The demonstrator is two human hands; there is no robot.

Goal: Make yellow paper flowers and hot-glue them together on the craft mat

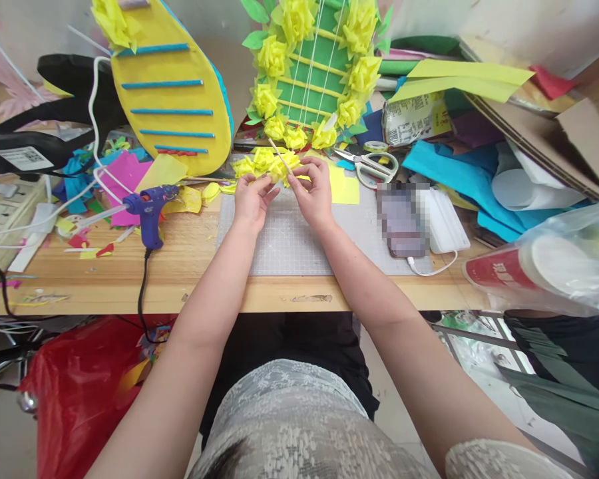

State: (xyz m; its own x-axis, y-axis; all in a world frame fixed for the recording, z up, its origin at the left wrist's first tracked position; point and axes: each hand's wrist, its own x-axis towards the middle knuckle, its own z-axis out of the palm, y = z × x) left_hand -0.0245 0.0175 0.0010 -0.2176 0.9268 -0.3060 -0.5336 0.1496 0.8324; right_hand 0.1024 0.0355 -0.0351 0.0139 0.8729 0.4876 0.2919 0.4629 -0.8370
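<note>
Both my hands meet over the far edge of a grey cutting mat (pixel 289 246). My left hand (pixel 252 199) pinches a yellow paper flower (pixel 279 166). My right hand (pixel 312 193) has its fingers closed around the same flower and a thin wooden stick (pixel 279 155) that pokes up and to the left. More yellow paper flowers (pixel 252 165) lie just beyond my left fingers.
A blue glue gun (pixel 150 206) stands left on the wooden table (pixel 190 279). Scissors (pixel 372 163), a phone (pixel 402 219) and a white charger (pixel 444 219) lie right. Yellow and green foam crafts (pixel 180 93) lean behind. Paper scraps, cardboard and a plastic bag (pixel 554 266) crowd the sides.
</note>
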